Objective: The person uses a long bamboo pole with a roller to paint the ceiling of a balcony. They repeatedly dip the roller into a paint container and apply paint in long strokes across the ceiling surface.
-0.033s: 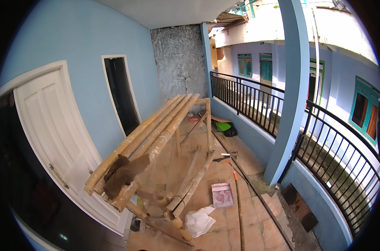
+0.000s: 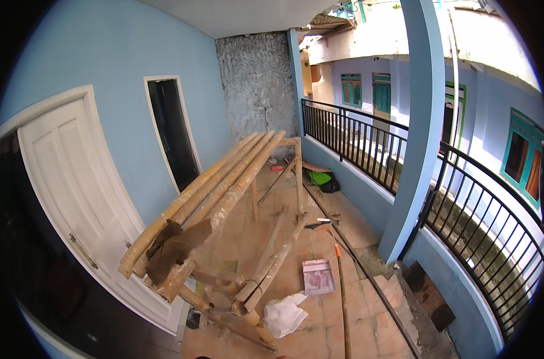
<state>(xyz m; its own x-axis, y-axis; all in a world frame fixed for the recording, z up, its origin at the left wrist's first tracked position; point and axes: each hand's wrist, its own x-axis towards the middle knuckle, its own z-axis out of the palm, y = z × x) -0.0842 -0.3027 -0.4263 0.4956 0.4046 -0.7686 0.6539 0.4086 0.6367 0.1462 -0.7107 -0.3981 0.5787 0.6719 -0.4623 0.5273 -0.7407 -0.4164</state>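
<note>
Neither of my hands shows in the head view. Nearest to me stands a scaffold of bamboo poles (image 2: pixel 224 189), with several long poles lying side by side across its top. A brown, bent sheet (image 2: pixel 188 242) sits at the near end of those poles. Lower down, more bamboo lengths (image 2: pixel 276 263) slant to the tiled floor, and one cut end is hollow. A pink-stained paint tray (image 2: pixel 318 277) lies on the tiles to the right. Beside it, a white plastic bag (image 2: pixel 285 314) is crumpled against the scaffold's foot.
A long pole with an orange part (image 2: pixel 338 250) lies right of the tray, along a dark bar (image 2: pixel 376 285). A blue pillar (image 2: pixel 420 119) and black railing (image 2: pixel 481 221) bound the right side. A white door (image 2: pixel 80 191) stands at left. Green and black bags (image 2: pixel 326 180) rest farther back.
The view has shifted very slightly. The scaffold, tray and bag stay where they were on the floor.
</note>
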